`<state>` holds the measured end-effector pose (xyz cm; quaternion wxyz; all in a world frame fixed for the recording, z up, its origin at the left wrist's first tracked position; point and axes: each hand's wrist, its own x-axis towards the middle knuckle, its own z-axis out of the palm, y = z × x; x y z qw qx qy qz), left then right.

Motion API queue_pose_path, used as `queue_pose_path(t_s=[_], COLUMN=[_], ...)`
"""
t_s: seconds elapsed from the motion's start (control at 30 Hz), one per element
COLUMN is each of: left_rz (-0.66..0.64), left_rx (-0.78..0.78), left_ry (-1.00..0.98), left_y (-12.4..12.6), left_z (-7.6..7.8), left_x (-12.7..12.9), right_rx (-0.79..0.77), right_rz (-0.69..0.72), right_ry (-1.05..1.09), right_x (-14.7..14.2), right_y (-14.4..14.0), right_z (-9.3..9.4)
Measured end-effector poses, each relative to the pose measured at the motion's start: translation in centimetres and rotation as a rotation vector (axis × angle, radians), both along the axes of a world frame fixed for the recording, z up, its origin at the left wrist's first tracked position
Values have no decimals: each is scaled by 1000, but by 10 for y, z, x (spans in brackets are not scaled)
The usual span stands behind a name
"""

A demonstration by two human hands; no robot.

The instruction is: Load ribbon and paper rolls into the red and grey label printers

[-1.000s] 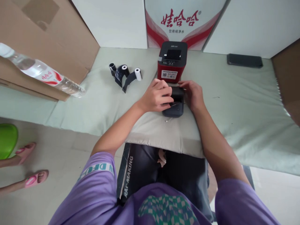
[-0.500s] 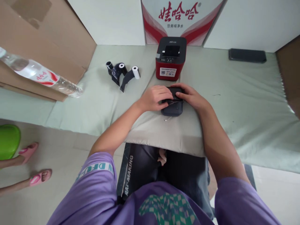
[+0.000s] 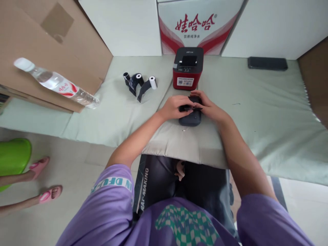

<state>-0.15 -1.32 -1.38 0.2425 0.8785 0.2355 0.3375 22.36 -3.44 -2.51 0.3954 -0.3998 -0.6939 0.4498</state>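
A small dark, rounded device that looks like a portable printer (image 3: 190,120) lies on the cloth in front of me. Just over it, a thin black strip (image 3: 190,109) stretches between my fingers. My left hand (image 3: 176,107) comes from the left, its thumb and fingers closed on the strip. From the right, my right hand (image 3: 209,106) pinches the strip's other end, with the thumb on top and the other fingers round the device's far side. Both hands cover much of the device's top.
A red and black desktop printer (image 3: 188,72) stands right behind the device. Several black-and-white paper rolls (image 3: 139,83) lie to the left, near a water bottle (image 3: 61,85) leaning on a cardboard box (image 3: 84,37). A black phone-like slab (image 3: 268,63) lies far right. Another person's feet (image 3: 51,193) show lower left.
The black strip now stands out more above the device, and my fingers have drawn closer together on it. The view has tilted slightly, shifting the scene right.
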Motion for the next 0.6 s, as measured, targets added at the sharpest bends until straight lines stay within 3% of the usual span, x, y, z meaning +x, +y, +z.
queue_pose_path(t_s=[0.2,0.3,0.37,0.47,0.6], left_rz=[80,46,18,6,50], left_rx=[-10,-87,-133,-206,-257], left_ry=[-268,-375,-431,-501,-525], left_y=[3,7,11,19,25], left_z=[-25,-29,-31,-36,-41], left_x=[-1,-3,-5,-8,-10], right_rx=[69,40,-22,-113,-69], right_rz=[-320,-534,-596,-657,-839], right_ry=[3,-90,-160,-248,-463], right_x=[-9,-13,-21,-47,-92], right_y=[-20,-41,-60,-84,-98], right_z=[-3,2,5,5,6])
